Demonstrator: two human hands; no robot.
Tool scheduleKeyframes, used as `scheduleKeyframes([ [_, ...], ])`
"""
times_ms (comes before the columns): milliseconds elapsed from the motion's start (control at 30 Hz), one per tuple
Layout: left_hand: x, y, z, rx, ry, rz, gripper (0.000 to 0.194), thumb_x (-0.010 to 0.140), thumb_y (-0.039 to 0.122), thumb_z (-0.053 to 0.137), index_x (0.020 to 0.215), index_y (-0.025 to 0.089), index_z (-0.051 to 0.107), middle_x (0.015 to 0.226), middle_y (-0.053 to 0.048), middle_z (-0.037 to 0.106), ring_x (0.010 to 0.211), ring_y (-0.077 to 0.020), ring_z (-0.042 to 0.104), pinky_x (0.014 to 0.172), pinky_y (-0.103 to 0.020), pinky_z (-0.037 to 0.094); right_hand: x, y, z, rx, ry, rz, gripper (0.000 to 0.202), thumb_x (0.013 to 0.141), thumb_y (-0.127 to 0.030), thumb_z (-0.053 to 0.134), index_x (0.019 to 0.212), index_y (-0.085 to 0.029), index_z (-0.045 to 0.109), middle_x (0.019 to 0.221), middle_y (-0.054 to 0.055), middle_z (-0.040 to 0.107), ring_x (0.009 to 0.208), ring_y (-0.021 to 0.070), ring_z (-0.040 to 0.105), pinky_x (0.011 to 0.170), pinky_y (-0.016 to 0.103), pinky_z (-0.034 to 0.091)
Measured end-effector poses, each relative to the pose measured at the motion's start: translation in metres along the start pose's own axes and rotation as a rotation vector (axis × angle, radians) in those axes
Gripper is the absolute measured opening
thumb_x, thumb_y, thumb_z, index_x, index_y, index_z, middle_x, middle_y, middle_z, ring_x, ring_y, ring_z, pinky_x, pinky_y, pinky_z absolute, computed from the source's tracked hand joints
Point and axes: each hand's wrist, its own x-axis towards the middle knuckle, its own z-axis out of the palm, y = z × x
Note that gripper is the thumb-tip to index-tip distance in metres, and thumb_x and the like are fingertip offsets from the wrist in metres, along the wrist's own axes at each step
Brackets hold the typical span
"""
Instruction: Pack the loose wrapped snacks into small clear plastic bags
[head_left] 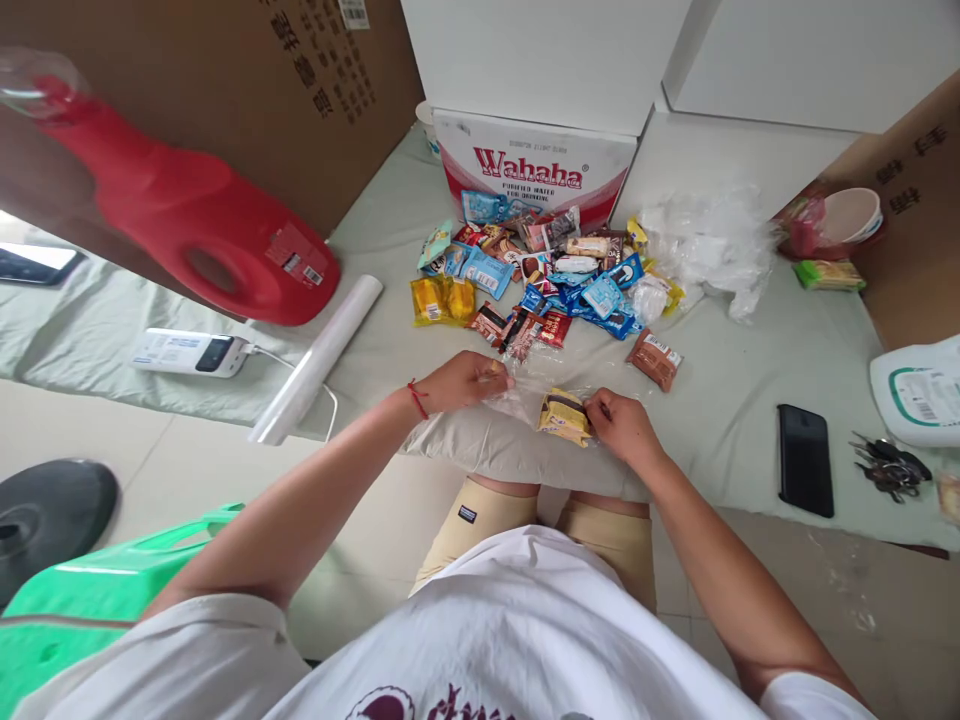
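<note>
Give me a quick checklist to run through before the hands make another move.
1. Left hand on the clear plastic: ok, fingers pinch it.
2. Right hand placed: ok, fingers closed at the yellow packet's right edge.
3. Yellow packet fully enclosed by plastic: cannot tell, the film is too transparent.
4. Brown packet apart from the right hand: ok, lies beyond it.
5. Black phone away from both hands: ok, off to the right.

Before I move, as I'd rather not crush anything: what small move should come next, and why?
I'd probably ease the clear plastic snug around the yellow packet: the left hand pinches the plastic, which lies loose on that side, while the right hand, at the packet's edge, could steady it.
</note>
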Motion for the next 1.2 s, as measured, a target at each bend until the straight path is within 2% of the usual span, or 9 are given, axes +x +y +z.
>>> scheduleKeyframes([
  [100, -0.007, -0.017, 0.003, -0.065, 0.230, -0.240, 0.032, 0.087, 0.046, 0.056, 0.076, 0.018, 0.066, 0.065, -0.001, 0.064, 0.065, -0.0176, 0.060, 0.065, -0.030, 0.049, 0.001, 0.005, 0.002, 0.078, -0.026, 0.010, 0.031, 0.098, -0.038, 0.044, 0.077, -0.022, 0.060, 0.070, 0.002, 0.067, 0.065, 0.0170, 0.057, 0.060, 0.026, 0.032],
  [200, -0.017, -0.011, 0.007, 0.107, 0.708, -0.376, 0.020, 0.085, 0.034, 0.055, 0.087, 0.018, 0.067, 0.084, -0.007, 0.069, 0.085, -0.0240, 0.063, 0.081, -0.038, 0.052, 0.002, 0.005, 0.003, 0.045, -0.028, 0.007, 0.028, 0.096, -0.034, 0.044, 0.076, -0.022, 0.060, 0.071, 0.002, 0.067, 0.067, 0.0173, 0.058, 0.061, 0.026, 0.032],
  [333, -0.040, 0.043, 0.030, 0.455, 1.270, -0.124, 0.018, 0.090, 0.024, 0.051, 0.098, 0.020, 0.066, 0.100, -0.010, 0.069, 0.106, -0.0272, 0.062, 0.098, -0.048, 0.047, 0.002, 0.002, 0.004, -0.030, -0.012, -0.004, 0.026, 0.095, -0.031, 0.045, 0.076, -0.022, 0.061, 0.072, 0.003, 0.068, 0.066, 0.0171, 0.058, 0.062, 0.026, 0.031],
  [467, -0.039, 0.095, 0.073, 0.634, 0.626, 0.508, 0.020, 0.095, 0.021, 0.048, 0.094, 0.024, 0.068, 0.103, -0.006, 0.073, 0.110, -0.0206, 0.064, 0.092, -0.039, 0.046, 0.000, -0.003, 0.005, -0.037, -0.007, 0.002, 0.026, 0.096, -0.032, 0.045, 0.078, -0.021, 0.060, 0.073, 0.003, 0.068, 0.066, 0.0164, 0.057, 0.061, 0.026, 0.029],
  [567, -0.014, 0.095, 0.093, 0.709, 0.360, 0.370, 0.024, 0.098, 0.018, 0.047, 0.097, 0.019, 0.071, 0.103, -0.008, 0.075, 0.106, -0.0219, 0.065, 0.090, -0.041, 0.042, -0.003, -0.004, 0.007, -0.049, -0.010, 0.013, 0.024, 0.095, -0.032, 0.045, 0.080, -0.021, 0.061, 0.075, 0.004, 0.069, 0.068, 0.0162, 0.057, 0.061, 0.026, 0.028],
  [800, 0.005, 0.063, 0.095, 0.780, 0.247, 0.220, 0.025, 0.103, 0.021, 0.048, 0.112, 0.018, 0.070, 0.114, -0.009, 0.074, 0.110, -0.0245, 0.058, 0.086, -0.042, 0.037, -0.003, 0.013, -0.025, 0.029, -0.123, -0.015, 0.038, 0.098, -0.048, 0.046, 0.080, -0.020, 0.065, 0.071, 0.003, 0.064, 0.067, 0.0169, 0.055, 0.062, 0.027, 0.034],
  [967, -0.003, 0.069, 0.098, 0.797, 0.219, 0.210, 0.026, 0.104, 0.022, 0.046, 0.114, 0.018, 0.070, 0.116, -0.009, 0.073, 0.106, -0.0239, 0.056, 0.080, -0.040, 0.035, 0.027, 0.015, -0.063, -0.194, 0.242, -0.172, 0.059, 0.083, -0.065, 0.068, 0.118, -0.018, 0.072, 0.124, 0.016, 0.065, 0.123, 0.0342, 0.050, 0.100, 0.042, 0.041],
  [1067, -0.002, 0.069, 0.098, 0.800, 0.193, 0.233, 0.026, 0.104, 0.022, 0.046, 0.112, 0.018, 0.071, 0.115, -0.009, 0.072, 0.106, -0.0237, 0.055, 0.081, -0.040, 0.034, 0.053, 0.007, -0.065, -0.281, 0.037, -0.229, 0.059, 0.078, -0.062, 0.075, 0.118, -0.019, 0.074, 0.123, 0.015, 0.068, 0.126, 0.0353, 0.049, 0.101, 0.041, 0.041],
  [1200, -0.002, 0.064, 0.100, 0.817, 0.209, 0.275, 0.033, 0.106, 0.022, 0.040, 0.127, 0.019, 0.066, 0.117, -0.010, 0.071, 0.107, -0.0235, 0.056, 0.083, -0.040, 0.034, 0.078, -0.011, -0.064, -0.165, -0.283, -0.148, 0.026, 0.087, -0.042, 0.068, 0.095, -0.019, 0.075, 0.081, 0.004, 0.071, 0.080, 0.0191, 0.062, 0.073, 0.027, 0.043],
])
